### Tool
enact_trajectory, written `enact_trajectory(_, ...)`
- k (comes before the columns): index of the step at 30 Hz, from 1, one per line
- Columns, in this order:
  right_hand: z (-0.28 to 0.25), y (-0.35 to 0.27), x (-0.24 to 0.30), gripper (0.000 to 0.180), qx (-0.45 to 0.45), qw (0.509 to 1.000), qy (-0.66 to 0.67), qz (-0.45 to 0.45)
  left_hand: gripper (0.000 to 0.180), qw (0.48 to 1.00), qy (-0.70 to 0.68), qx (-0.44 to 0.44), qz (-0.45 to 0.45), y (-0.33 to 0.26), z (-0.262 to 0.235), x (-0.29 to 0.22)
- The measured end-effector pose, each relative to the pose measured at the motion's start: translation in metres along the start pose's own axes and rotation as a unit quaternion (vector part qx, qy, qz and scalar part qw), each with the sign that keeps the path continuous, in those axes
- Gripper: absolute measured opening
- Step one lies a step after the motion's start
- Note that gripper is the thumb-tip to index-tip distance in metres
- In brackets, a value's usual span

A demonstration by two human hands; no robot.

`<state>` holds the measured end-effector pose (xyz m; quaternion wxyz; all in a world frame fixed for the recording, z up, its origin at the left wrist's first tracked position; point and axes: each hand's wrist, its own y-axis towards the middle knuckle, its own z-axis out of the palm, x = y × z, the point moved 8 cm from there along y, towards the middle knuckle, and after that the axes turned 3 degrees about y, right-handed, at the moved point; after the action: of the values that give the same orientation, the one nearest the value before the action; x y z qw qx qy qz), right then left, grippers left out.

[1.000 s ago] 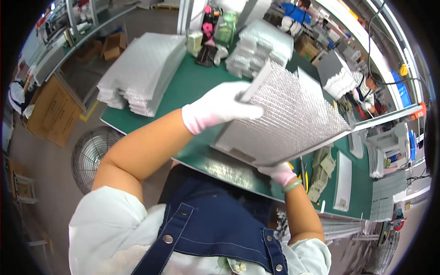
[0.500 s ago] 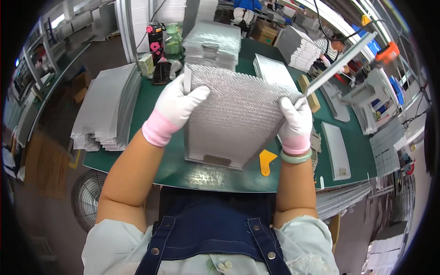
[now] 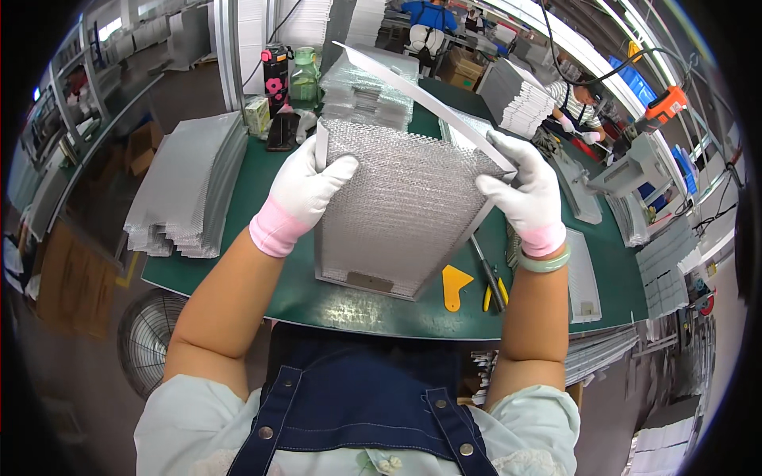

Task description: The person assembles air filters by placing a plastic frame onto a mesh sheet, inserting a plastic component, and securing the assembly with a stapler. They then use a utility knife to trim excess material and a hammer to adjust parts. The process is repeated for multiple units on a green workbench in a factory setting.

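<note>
A grey metal mesh panel (image 3: 397,210) stands tilted over the green table, with pale metal edging along its left, bottom and right sides. My left hand (image 3: 303,182), in a white glove with a pink cuff, grips its upper left edge, thumb on the mesh. My right hand (image 3: 528,186), gloved alike, is closed round the upper right corner. From that corner a flat pale metal strip (image 3: 421,94) slants up to the left, its far end apart from the panel's top edge. Whether strip and side edging are one piece is hidden by my right fingers.
Stacked mesh panels (image 3: 186,178) stand at left, with more panels (image 3: 373,79) behind. A yellow scraper (image 3: 454,287) and yellow-handled pliers (image 3: 487,297) lie near the front edge. An orange power tool (image 3: 665,107) is at right. A co-worker (image 3: 579,111) works at far right.
The metal strip at the upper right corner has swung from pointing up right to slanting up left over the panel. My right hand has moved right and changed its grip; my left hand keeps hold.
</note>
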<state>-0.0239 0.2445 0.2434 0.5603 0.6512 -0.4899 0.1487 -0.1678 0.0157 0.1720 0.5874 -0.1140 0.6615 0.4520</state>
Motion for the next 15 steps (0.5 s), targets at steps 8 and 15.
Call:
enact_trajectory(8, -0.002, 0.007, 0.007, 0.045, 0.054, 0.992, -0.11, 0.004, 0.038, 1.0, -0.002, 0.015, 0.014, 0.0, 0.005, -0.01)
enact_trajectory(15, 0.008, -0.015, 0.076, 0.047, 0.094, 0.99, -0.095, -0.041, 0.033, 0.999, 0.024, 0.009, -0.019, -0.043, 0.035, -0.046)
